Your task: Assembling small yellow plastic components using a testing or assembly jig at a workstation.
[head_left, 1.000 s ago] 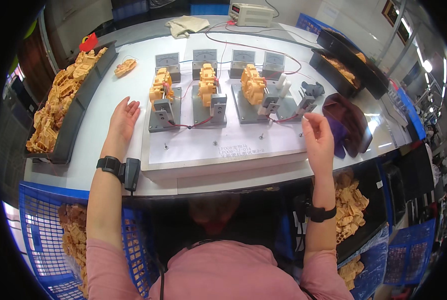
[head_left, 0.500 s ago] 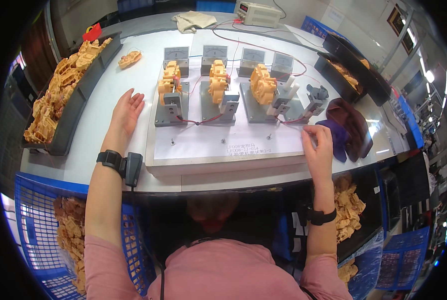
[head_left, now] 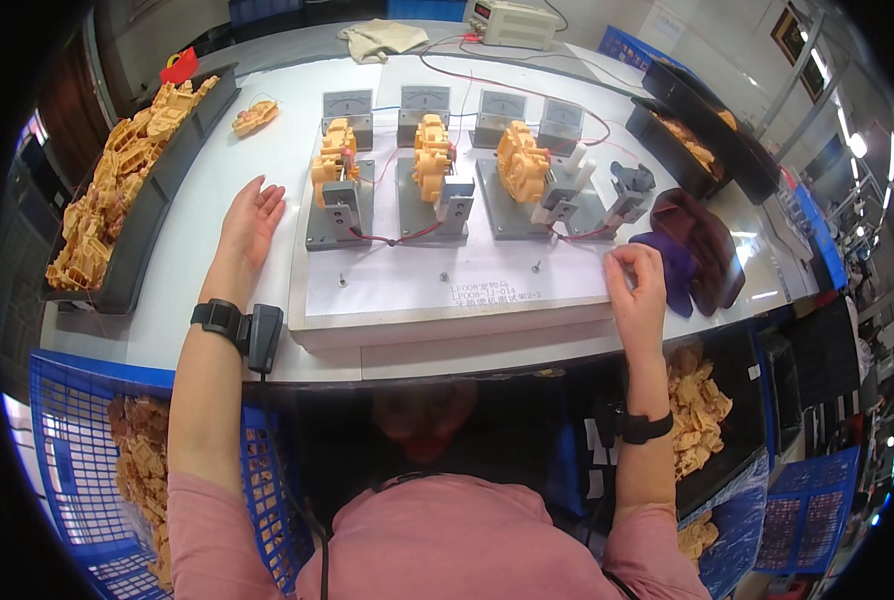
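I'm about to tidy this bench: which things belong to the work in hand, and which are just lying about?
Probably in use:
- yellow assemblies mounted on grey stands
- dial meters
- power supply
- black tray of yellow parts

Probably just lying about:
- cream cloth
- maroon and purple cloth

We hold both forearms (head_left: 205, 415) forward, well apart, our left hand (head_left: 254, 218) loosely unfurled and turned inward, our right hand (head_left: 639, 287) bent, loosely curled.

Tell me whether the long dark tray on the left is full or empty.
Full: yellow parts lie heaped along the length of the tray.
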{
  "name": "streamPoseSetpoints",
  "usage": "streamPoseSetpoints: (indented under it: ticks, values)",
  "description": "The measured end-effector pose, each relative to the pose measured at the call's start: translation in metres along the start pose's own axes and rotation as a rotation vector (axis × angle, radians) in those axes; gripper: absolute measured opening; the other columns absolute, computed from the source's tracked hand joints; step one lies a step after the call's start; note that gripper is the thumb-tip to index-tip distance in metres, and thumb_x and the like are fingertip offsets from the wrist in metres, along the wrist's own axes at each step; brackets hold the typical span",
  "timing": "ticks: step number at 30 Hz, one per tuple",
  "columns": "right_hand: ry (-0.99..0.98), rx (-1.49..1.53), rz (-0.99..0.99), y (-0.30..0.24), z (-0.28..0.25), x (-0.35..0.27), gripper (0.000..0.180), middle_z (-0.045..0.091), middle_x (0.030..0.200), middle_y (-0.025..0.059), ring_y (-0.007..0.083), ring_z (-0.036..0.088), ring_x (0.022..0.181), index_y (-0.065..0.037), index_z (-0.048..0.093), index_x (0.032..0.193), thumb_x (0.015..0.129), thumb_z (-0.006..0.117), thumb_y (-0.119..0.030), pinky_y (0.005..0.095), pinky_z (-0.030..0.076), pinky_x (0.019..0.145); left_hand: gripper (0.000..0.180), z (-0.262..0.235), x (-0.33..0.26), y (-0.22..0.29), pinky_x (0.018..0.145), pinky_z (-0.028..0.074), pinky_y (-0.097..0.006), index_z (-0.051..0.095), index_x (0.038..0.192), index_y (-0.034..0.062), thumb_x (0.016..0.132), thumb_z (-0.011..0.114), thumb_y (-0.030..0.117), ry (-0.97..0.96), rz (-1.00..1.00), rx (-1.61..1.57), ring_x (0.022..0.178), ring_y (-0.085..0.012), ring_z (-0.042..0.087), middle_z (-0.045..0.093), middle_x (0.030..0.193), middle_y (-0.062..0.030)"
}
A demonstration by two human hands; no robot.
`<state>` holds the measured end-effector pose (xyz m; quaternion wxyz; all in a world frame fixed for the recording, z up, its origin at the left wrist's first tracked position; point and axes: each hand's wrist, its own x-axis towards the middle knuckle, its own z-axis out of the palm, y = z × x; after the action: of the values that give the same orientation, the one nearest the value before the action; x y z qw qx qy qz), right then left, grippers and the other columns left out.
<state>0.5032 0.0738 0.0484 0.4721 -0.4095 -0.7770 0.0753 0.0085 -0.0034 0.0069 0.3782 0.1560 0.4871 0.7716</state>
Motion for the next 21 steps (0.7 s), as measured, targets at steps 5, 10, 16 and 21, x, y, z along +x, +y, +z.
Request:
streamPoseSetpoints:
  ticks: [5, 10, 16, 21]
  values:
    - [0.057, -0.298, -0.209, -0.043, -0.002, 0.002, 0.014, 0.061, 0.1, 0.0095, 0.0265, 0.061, 0.093, -0.005, 0.065, 0.097, 0.085, 0.07, -0.012, 0.0374, 0.043, 0.084, 0.048, -0.002, 0.005, -0.002, 0.105, 0.047, -0.037, 0.038, 0.14, -0.0014, 0.102, 0.052, 0.024, -0.028, -0.001, 0.007, 0.121, -0.0266, 0.052, 0.047, 0.128, -0.0184]
    - [-0.267, 0.071, -0.095, -0.059, 0.029, 0.006, 0.013, 0.063, 0.092, 0.008, 0.0265, 0.06, 0.09, -0.006, 0.066, 0.094, 0.084, 0.071, -0.013, 0.0392, 0.042, 0.083, 0.049, -0.009, 0.01, -0.004, 0.106, 0.047, -0.037, 0.037, 0.142, -0.0014, 0.102, 0.052, 0.024, -0.024, 0.007, 0.027, 0.122, -0.0267, 0.052, 0.046, 0.128, -0.0182]
    - [-0.196, 0.125, -0.087, -0.058, 0.037, 0.004, 0.011, 0.06, 0.084, 0.0074, 0.0276, 0.058, 0.082, -0.004, 0.066, 0.084, 0.083, 0.072, -0.013, 0.0382, 0.044, 0.076, 0.049, -0.001, 0.003, -0.001, 0.106, 0.047, -0.037, 0.036, 0.142, -0.0022, 0.103, 0.051, 0.024, -0.016, 0.018, 0.039, 0.121, -0.0263, 0.052, 0.046, 0.127, -0.0179]
    - [-0.188, 0.127, -0.133, -0.057, 0.037, 0.005, 0.011, 0.06, 0.083, 0.006, 0.0267, 0.058, 0.081, -0.005, 0.066, 0.083, 0.081, 0.074, -0.012, 0.0377, 0.045, 0.074, 0.05, -0.007, 0.008, -0.002, 0.107, 0.044, -0.036, 0.04, 0.14, -0.0026, 0.1, 0.057, 0.021, -0.007, 0.004, -0.001, 0.123, -0.0255, 0.051, 0.048, 0.128, -0.0168]
